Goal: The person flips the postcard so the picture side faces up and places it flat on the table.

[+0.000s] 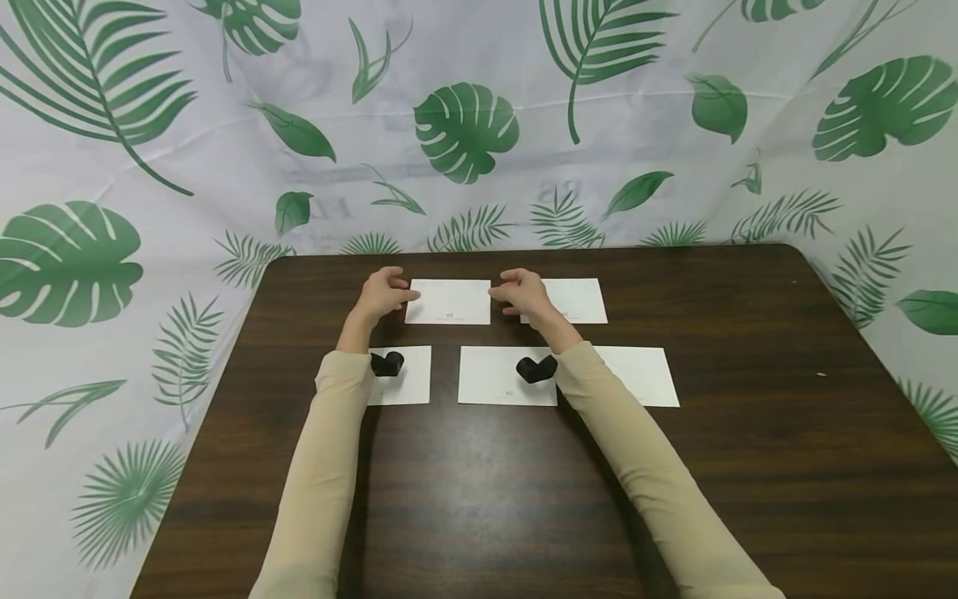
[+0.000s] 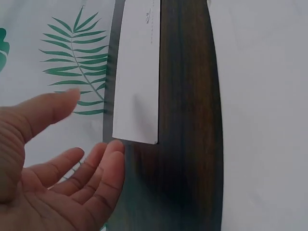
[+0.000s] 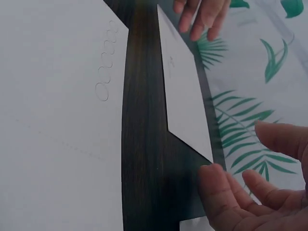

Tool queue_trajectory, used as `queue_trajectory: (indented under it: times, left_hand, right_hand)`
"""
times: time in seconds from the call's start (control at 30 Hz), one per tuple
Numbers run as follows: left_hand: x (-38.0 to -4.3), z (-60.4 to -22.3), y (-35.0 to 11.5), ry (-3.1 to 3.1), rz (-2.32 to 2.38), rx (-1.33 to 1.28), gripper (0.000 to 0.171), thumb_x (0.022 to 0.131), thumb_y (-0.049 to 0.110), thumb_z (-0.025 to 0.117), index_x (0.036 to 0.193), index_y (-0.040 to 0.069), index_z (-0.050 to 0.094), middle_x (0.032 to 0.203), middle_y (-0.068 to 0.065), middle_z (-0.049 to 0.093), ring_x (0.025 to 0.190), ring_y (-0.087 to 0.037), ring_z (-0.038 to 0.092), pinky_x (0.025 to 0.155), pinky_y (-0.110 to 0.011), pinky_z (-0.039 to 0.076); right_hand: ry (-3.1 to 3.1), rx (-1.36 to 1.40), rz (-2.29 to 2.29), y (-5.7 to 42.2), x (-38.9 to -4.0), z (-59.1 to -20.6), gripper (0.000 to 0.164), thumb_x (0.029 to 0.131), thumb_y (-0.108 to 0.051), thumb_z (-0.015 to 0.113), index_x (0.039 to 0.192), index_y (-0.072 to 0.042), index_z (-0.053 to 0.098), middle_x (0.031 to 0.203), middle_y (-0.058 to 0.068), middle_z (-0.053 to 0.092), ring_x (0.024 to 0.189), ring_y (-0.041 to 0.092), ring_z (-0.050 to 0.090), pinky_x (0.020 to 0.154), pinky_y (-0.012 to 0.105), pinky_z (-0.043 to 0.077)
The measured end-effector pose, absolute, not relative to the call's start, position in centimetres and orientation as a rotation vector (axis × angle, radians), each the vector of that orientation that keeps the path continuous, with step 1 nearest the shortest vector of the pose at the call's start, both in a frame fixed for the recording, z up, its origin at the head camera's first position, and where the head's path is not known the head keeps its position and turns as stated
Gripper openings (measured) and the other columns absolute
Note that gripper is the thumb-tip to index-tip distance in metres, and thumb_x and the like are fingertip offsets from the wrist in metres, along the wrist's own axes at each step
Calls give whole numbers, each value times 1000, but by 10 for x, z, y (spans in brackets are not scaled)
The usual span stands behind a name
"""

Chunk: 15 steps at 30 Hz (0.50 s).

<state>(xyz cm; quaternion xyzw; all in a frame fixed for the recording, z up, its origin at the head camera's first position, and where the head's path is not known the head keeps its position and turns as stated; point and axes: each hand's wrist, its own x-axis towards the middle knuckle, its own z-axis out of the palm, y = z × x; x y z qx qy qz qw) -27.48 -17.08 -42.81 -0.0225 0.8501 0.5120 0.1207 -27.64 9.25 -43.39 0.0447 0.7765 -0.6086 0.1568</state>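
Note:
Over the back of the table, my left hand is at the left edge of a white envelope lying flat, printed with a tiny mark and a line. My right hand is at that envelope's right edge, between it and a second back-row envelope, which it partly covers. In the left wrist view, loosely bent fingers come right to the envelope's short end, thumb raised apart. The right wrist view has the fingertips close by a corner of the same envelope. Neither hand grips anything.
Three more white envelopes form a front row: left, middle and right, partly covered by the forearms and black wrist cameras. The dark wooden table ends at a leaf-print curtain.

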Motion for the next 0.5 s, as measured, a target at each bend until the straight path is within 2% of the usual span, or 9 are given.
queue_trajectory:
  times: [0.17,0.3,0.37,0.5]
  left_hand:
    - [-282,-426,-166,2468,1459,-159,63,88,11,64,140,-7,33,133,-26,45,111,-36,53,85,-35,50]
    - [-292,-430,-162,2475,1394,-228,63,86,9,65,140,-7,35,132,-25,47,109,-36,56,89,-36,49]
    - [-302,-441,-162,2475,1373,-258,63,84,8,68,139,-5,39,131,-23,50,107,-34,59,90,-38,48]
    - [-351,-506,-174,2645,1245,-257,60,74,14,75,128,-2,54,123,-19,57,105,-31,59,80,-36,52]
  right_hand:
    - [2156,248,-1760,88,-283,-435,52,91,-19,62,135,1,43,132,17,49,109,26,58,76,31,54]
    - [2078,324,-1758,83,-290,-433,52,91,-17,62,136,0,41,136,16,46,113,26,56,80,34,53]
    - [2044,355,-1767,80,-292,-431,53,91,-13,62,137,0,41,138,16,45,115,27,55,81,35,53]
    - [2004,413,-1801,74,-293,-427,54,88,-6,63,137,2,41,140,17,41,117,30,53,83,37,52]
